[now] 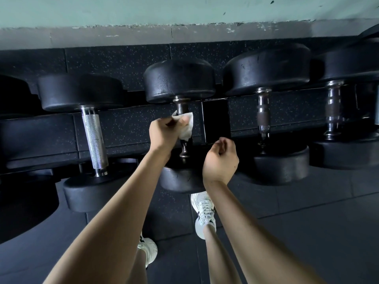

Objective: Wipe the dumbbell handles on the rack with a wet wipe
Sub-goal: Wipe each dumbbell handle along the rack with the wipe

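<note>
Although the left hand [164,133] was closed round the wet wipe [187,128] and held it against the centre dumbbell handle [183,107], several faults were judged possible from this position. The wipe was bunched into a wad with a loose flap hanging at its right side. A stroke along the bar could let that flap fold under or slip from the fingers, leaving bare skin on the metal and part of the bar untouched. The lower collar [184,149] of the handle, visible below the hand at mid-frame, was not covered by the wipe and could be missed if a stroke stopped short. The far side of the bar was hidden, so coverage there could not be confirmed. The right hand [220,158], just right of centre, was loosely curled, held nothing and touched no dumbbell. The dumbbell was therefore unsteadied and might roll on the rack [127,128] under a hard sideways rub. As to position, the wipe lay between the left fingers and the upper half of the handle, protruding to the right of the fist, just below the upper head [179,80]. The knurled silver handle [94,136] at left and the dark handle [263,117] at right were well apart from both hands; whether they had been wiped could not be told.
</note>
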Available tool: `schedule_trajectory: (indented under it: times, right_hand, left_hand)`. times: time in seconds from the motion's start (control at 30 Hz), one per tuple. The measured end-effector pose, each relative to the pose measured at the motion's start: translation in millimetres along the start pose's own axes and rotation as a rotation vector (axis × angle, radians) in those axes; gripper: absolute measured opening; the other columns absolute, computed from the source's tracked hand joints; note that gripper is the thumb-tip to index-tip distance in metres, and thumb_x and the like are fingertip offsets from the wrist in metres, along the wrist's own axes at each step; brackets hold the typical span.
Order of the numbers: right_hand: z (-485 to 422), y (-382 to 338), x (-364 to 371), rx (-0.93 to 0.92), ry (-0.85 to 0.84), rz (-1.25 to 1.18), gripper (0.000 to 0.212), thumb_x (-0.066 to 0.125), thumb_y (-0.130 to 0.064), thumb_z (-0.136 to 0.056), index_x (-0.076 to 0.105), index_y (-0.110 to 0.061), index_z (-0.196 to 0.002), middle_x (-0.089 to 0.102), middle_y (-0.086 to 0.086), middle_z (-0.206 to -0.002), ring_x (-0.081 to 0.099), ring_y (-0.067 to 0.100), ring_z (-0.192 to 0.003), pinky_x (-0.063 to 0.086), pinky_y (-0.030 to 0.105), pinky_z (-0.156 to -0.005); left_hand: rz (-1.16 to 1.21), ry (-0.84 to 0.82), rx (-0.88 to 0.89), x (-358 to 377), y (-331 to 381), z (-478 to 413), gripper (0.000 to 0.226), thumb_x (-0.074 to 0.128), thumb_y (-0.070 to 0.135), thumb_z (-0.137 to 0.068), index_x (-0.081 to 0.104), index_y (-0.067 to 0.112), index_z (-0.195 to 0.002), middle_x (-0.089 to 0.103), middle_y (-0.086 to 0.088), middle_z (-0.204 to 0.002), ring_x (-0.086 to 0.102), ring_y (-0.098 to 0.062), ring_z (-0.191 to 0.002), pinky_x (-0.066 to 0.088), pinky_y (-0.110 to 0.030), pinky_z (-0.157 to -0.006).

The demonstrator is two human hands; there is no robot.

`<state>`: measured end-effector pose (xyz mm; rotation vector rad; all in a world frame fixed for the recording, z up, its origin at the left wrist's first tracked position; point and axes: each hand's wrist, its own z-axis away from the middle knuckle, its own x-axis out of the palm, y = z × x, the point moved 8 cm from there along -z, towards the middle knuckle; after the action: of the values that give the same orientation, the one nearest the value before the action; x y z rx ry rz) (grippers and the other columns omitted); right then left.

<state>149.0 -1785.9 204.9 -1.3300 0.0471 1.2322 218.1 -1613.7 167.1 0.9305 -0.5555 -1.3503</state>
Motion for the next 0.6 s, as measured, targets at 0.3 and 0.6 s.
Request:
schedule_trajectory:
  times: [0.3,0.6]
  right_hand:
    - [1.9,2.3,1.4,-0.016,-0.042,0.051,0.032,0.042,0.002,-0.085,0.065,-0.008,-0.105,0.070,0.003,-0.101,0.062,0.013,-0.088,0.042,0.018,-0.068]
    - [3.8,-2.1,3.5,-0.029,-0.092,0.132,0.034,0.044,0.001,-0.082,0.065,-0.010,-0.106,0.070,0.007,-0.101,0.062,0.025,-0.093,0.037,0.022,-0.070]
  left_hand:
    - [0.312,-0.194,-0.216,14.8,-13.4,-27.5,0.034,0.059,0.032,-0.092,0.062,0.004,-0.072,0.062,-0.001,-0.064,0.059,-0.011,-0.060,0.049,-0.020,-0.057]
    - [-0.564,0.233,0.090,5.9,31.0,-11.2,0.035,0.060,0.037,-0.088,0.070,0.004,-0.083,0.069,-0.017,-0.085,0.063,-0.029,-0.083,0.026,-0.019,-0.058]
